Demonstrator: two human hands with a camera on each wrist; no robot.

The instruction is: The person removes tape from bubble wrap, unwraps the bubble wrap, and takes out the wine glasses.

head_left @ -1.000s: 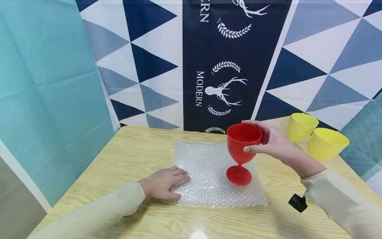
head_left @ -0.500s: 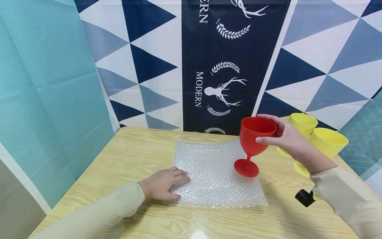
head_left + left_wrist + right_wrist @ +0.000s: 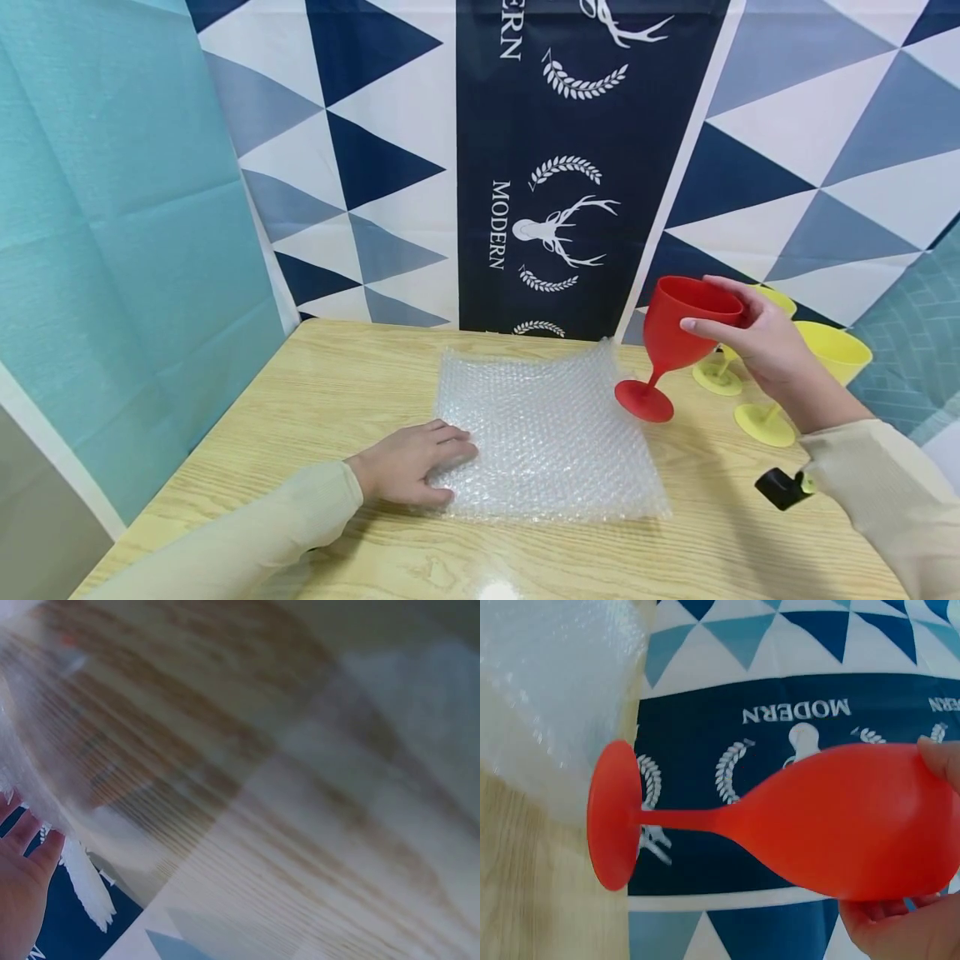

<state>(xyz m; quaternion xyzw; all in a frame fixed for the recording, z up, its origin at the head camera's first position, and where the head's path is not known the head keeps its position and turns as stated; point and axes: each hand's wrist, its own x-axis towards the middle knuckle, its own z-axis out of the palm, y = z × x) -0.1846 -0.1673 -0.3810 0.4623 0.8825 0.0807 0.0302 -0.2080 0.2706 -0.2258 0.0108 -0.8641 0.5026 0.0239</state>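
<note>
My right hand (image 3: 765,337) grips a red plastic goblet (image 3: 686,325) by its bowl, thumb on the near side and fingers round the far side. The goblet is tilted a little, its round foot raised above the table by the right edge of the bubble wrap. In the right wrist view the whole red goblet (image 3: 840,821) shows, stem and foot included. My left hand (image 3: 416,462) rests flat with relaxed fingers on the left edge of the bubble wrap sheet (image 3: 540,433). In the left wrist view only part of that left hand (image 3: 26,885) shows.
Two yellow goblets stand at the right of the wooden table (image 3: 360,375): the nearer yellow goblet (image 3: 836,350) and one behind it, partly hidden by my right hand. A patterned cloth backdrop (image 3: 405,167) hangs behind the table. A teal cloth (image 3: 135,208) hangs at the left.
My right hand has carried the red goblet to the right and up, off from over the middle of the bubble wrap, and tilted it. My left hand has stayed in place.
</note>
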